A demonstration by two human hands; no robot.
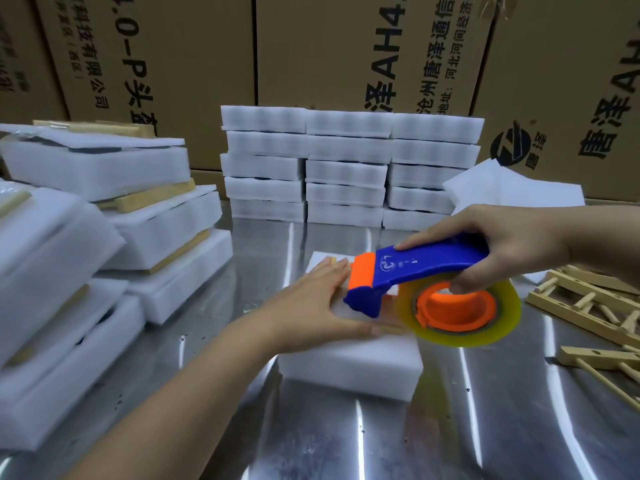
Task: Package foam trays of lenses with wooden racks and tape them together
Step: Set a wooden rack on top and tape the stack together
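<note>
A white foam tray (349,368) lies on the metal table in front of me, with a wooden rack strip (391,330) showing on its top. My left hand (318,303) presses flat on the tray's top, fingers straight. My right hand (498,244) grips a blue and orange tape dispenser (415,271) with a roll of clear yellowish tape (464,311). The dispenser's orange front end sits over the tray's top, right beside my left fingertips.
Taped foam packs with wooden racks (114,230) are piled at the left. Stacked foam trays (346,168) stand at the back, before cardboard boxes (346,46). Loose foam sheets (512,192) lie at back right. Loose wooden racks (588,306) lie at the right on the steel table (346,445).
</note>
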